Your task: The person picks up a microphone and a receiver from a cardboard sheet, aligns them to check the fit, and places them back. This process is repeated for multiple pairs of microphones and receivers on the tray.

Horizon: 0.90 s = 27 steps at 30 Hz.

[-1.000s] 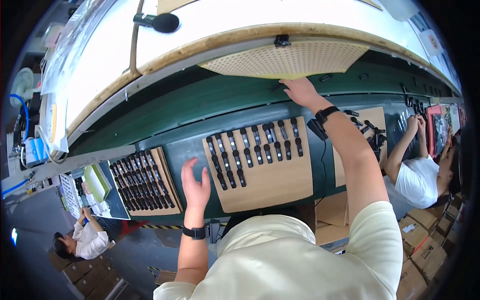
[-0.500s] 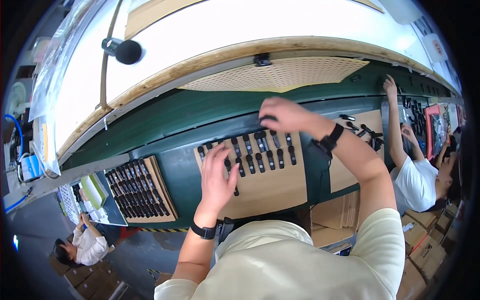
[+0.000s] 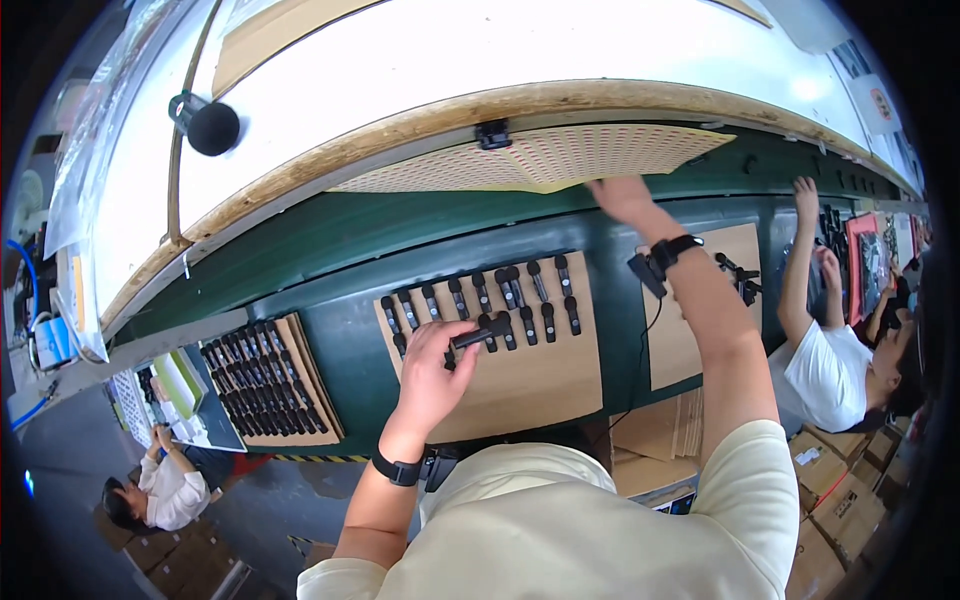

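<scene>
My left hand [image 3: 430, 372] is closed around a small black microphone [image 3: 482, 333], held tilted above the cardboard sheet [image 3: 535, 395]. Beneath and beyond it, several similar black microphones [image 3: 533, 274] lie in rows along the far part of that cardboard. Farther off and to the right, my right hand [image 3: 622, 198] reaches to the lower edge of a pale yellow sheet [image 3: 590, 150] printed with rows of small red marks. Its fingertips meet the sheet's edge and are too blurred to show whether they grip anything.
At left, a cardboard stack [image 3: 325, 395] bears dense rows of microphones. Another cardboard sheet [image 3: 690, 345] with loose black parts [image 3: 742, 278] lies to the right. A wooden-edged white shelf [image 3: 440, 60] overhangs the green bench [image 3: 330, 235]. A co-worker [image 3: 830, 360] is at right, another person [image 3: 165, 490] at lower left.
My right hand has moved from beyond the microphone rows, where it held something black, rightward and away to the yellow sheet. My left hand, fingers spread before, now holds a microphone.
</scene>
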Tool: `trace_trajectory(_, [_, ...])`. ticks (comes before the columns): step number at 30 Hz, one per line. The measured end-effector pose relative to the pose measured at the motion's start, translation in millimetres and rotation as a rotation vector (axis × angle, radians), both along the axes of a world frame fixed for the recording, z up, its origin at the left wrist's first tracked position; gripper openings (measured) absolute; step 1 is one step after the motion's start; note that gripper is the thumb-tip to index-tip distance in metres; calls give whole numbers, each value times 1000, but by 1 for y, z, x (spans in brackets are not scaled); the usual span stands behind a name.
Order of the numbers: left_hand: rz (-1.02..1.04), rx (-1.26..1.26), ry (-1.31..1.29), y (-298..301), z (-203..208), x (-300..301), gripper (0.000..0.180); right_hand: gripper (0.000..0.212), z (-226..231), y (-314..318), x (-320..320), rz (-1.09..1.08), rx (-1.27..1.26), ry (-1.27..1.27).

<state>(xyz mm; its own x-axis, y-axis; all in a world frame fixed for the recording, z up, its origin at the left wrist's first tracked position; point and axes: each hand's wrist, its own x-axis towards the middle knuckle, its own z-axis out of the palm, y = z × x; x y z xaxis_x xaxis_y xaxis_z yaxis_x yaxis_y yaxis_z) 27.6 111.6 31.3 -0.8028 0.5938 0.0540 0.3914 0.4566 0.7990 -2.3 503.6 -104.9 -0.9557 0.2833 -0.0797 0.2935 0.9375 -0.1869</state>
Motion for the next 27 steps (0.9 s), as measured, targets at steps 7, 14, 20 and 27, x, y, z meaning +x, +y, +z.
trace_trajectory(7, [13,114,-151,-12,15,3,23,33,-41,44,12,8,88,66])
trace_trajectory(14, [0,237,-256,-28,39,7,23,25,41,-38,61,-204,-668,175])
trace_trajectory(20, [-87,345,-258,-49,52,10,25,28,159,-153,141,-242,-1037,186])
trace_trajectory(27, [-159,393,-113,-89,83,24,29,31,222,-251,189,-197,-1390,379])
